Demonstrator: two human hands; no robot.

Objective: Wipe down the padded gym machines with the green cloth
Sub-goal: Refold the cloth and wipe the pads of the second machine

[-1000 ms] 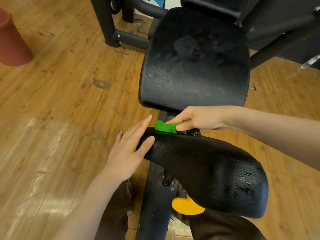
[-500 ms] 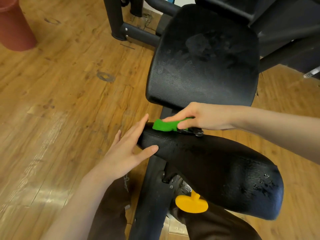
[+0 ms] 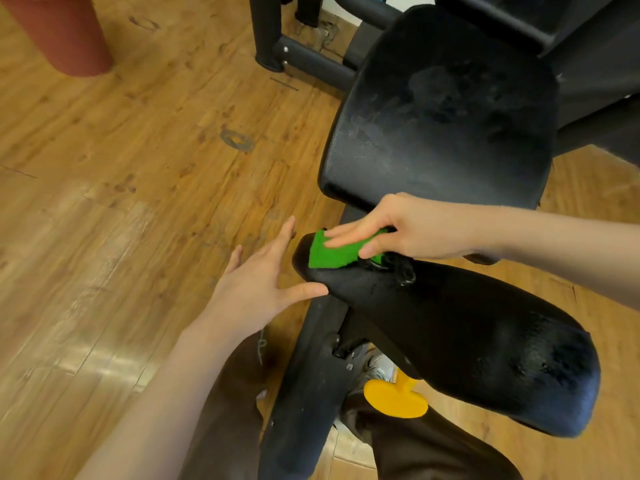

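A long black padded rest (image 3: 467,341) slants from the centre toward the lower right. The green cloth (image 3: 329,256) lies on its narrow upper-left tip. My right hand (image 3: 405,230) holds the cloth there, fingers laid flat on top and thumb tucked against its near edge. My left hand (image 3: 256,292) is spread open beside the tip, with its thumb touching the pad's side and its fingers straight above the floor. Beyond the hands sits a wider black seat pad (image 3: 443,109) with dull smears on it.
A black metal beam (image 3: 304,393) runs under the padded rest, with a yellow knob (image 3: 394,400) next to it. Black machine legs (image 3: 273,36) stand at the top centre. A red bin (image 3: 62,32) is at the top left on the wooden floor. My brown trouser legs fill the bottom.
My right hand has slid the cloth from the far edge onto the top of the pad's tip, showing more of the cloth. My left hand's fingers have moved off the pad; only the thumb touches.
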